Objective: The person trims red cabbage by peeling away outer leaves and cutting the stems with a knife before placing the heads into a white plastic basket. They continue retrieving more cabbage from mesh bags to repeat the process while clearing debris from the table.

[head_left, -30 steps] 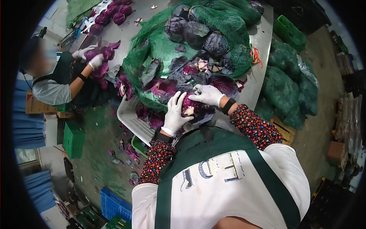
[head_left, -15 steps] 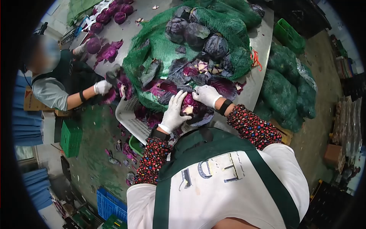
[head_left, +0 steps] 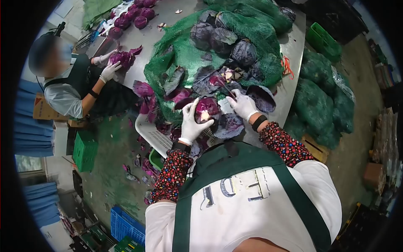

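My left hand (head_left: 193, 122), in a white glove, is wrapped round the left side of a red cabbage (head_left: 208, 110) whose pale cut stem faces up. To the right, my gloved right hand (head_left: 244, 105) is closed on a thin, dark knife (head_left: 228, 90) that points up and left, away from the cabbage. Loose outer leaves lie about both hands, one large dark leaf (head_left: 261, 98) beside my right hand and another (head_left: 229, 126) below the cabbage. Behind them, a green mesh sack (head_left: 180, 56) holds several untrimmed dark cabbages (head_left: 244, 52).
A co-worker (head_left: 69, 90) at the left holds another purple cabbage (head_left: 121, 60). Several trimmed cabbages (head_left: 140, 22) stand at the table's far left. A white perforated basket (head_left: 151, 136) with leaves sits at the near edge. Filled mesh sacks (head_left: 312, 98) lie on the right.
My right hand has moved away from the cabbage to the right, and a dark leaf now lies beside it. The co-worker's hands have moved up onto a purple cabbage.
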A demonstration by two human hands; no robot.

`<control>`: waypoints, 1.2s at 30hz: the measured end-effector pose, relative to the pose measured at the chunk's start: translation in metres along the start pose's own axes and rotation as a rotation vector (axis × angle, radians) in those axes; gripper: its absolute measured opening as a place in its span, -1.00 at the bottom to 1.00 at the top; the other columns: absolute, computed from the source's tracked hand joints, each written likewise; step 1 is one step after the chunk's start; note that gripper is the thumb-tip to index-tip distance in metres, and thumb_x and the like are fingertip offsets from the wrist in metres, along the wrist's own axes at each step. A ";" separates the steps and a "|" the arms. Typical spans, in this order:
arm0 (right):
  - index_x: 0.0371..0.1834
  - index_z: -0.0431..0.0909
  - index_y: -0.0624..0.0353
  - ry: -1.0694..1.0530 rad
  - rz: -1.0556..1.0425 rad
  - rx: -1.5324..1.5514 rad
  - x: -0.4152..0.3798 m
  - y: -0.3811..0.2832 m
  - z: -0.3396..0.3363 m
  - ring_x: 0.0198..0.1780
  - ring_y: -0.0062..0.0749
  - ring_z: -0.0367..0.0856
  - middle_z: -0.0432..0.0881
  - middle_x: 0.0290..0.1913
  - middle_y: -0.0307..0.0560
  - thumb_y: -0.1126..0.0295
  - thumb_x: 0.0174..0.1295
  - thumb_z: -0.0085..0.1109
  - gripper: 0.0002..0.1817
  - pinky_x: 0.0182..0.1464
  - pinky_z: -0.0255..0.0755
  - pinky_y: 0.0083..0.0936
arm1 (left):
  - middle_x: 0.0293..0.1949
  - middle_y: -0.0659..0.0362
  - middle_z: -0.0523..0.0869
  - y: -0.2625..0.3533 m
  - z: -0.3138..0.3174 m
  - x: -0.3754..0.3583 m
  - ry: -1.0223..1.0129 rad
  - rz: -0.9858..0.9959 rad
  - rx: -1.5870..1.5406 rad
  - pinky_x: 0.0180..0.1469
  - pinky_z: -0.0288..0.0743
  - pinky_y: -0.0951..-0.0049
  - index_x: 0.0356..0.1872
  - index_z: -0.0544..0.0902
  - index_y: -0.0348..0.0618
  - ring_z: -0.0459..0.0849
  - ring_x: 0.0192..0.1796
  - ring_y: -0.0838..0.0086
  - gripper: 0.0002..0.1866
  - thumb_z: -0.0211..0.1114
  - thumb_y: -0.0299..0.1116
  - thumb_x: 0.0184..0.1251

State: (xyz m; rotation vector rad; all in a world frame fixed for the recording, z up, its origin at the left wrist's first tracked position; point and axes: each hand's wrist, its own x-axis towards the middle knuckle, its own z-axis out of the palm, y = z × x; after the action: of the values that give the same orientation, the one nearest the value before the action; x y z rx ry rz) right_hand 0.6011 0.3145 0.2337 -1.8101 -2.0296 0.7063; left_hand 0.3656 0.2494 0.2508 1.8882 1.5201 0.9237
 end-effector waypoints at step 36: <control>-0.39 0.42 0.27 -0.326 0.046 0.672 0.005 0.018 0.021 -0.57 -0.31 0.58 0.58 -0.55 0.00 0.27 0.10 0.07 -0.76 -0.49 0.46 -0.40 | 0.28 -0.07 0.31 0.017 0.037 0.009 0.106 -0.035 0.227 0.34 0.24 0.13 0.35 0.19 -0.25 0.31 0.32 0.03 0.10 0.61 -0.09 -0.26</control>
State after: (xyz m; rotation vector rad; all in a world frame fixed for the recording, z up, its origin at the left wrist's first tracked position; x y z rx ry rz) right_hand 0.6040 0.3176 0.2060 -1.4043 -1.6222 1.5556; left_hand 0.4062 0.2547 0.2424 1.9883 1.7803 0.8800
